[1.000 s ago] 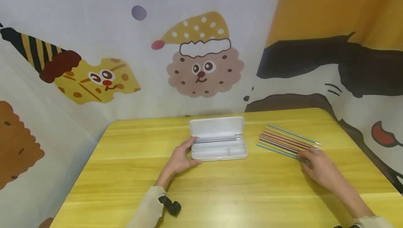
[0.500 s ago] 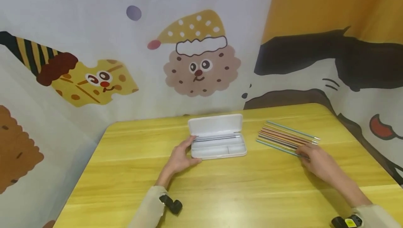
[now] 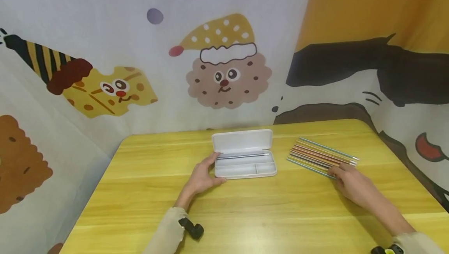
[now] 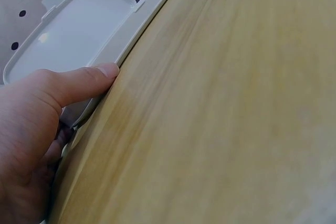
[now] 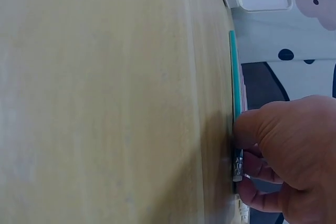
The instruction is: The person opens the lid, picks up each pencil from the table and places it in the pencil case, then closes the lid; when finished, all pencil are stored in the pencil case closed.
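Note:
A white pencil case (image 3: pixel 245 176) lies with its lid raised, and one dark pencil (image 3: pixel 242 156) rests in its rear compartment. My left hand (image 3: pixel 202 176) holds the case's left end, thumb at the front edge and fingers at the back corner. In the left wrist view the thumb (image 4: pixel 86 83) presses the case's front wall. To the right, several pencils (image 3: pixel 315 153) lie side by side, slanting. My right hand (image 3: pixel 354 183) pinches the nearest one, a teal pencil (image 5: pixel 234 72), close to its eraser end. The fingertips beyond it are partly hidden.
The yellow wood-grain table (image 3: pixel 252 215) extends in front of the case and to both sides. A curtain (image 3: pixel 168 102) printed with cartoon figures hangs right behind the table's back edge. Dark wrist cameras sit on both sleeves.
My right hand's fingers have shifted slightly at the eraser ends, onto the nearest teal pencil. The left hand and the case stay where they were; the head view sways a little.

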{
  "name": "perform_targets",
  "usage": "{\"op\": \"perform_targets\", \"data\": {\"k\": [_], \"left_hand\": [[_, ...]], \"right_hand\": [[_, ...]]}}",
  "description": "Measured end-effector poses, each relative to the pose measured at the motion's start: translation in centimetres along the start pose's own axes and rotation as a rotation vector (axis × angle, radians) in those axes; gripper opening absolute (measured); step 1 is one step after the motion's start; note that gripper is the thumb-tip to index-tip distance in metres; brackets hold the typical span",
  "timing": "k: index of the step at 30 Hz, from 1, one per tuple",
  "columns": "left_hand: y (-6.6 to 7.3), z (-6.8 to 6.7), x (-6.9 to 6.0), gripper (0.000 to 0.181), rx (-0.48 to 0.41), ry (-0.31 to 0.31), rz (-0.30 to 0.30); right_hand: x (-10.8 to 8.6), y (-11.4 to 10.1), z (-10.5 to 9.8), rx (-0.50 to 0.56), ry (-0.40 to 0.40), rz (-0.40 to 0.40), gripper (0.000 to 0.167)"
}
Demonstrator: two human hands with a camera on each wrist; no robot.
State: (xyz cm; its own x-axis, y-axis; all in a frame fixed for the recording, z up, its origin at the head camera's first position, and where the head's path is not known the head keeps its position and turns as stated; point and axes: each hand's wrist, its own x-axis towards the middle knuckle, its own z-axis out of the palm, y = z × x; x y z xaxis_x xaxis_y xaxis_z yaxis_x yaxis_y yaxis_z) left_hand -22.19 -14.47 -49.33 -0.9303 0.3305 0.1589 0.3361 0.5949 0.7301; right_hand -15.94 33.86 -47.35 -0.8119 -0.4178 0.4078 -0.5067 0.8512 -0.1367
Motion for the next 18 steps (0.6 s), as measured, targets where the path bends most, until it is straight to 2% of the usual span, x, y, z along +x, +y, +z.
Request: {"op": "perform_targets", "data": {"k": [12,18], "left_hand": [[0.1,0.0,-0.3,0.096,0.006,-0.003,-0.012],[0.1,0.0,-0.1,0.096,-0.003,-0.004,0.008]], "right_hand": [[0.3,-0.3,-0.1,0.024,0.016,-0.018,0.034],[1.1,-0.8,-0.5,0.050,0.053,-0.090,0.040]]}}
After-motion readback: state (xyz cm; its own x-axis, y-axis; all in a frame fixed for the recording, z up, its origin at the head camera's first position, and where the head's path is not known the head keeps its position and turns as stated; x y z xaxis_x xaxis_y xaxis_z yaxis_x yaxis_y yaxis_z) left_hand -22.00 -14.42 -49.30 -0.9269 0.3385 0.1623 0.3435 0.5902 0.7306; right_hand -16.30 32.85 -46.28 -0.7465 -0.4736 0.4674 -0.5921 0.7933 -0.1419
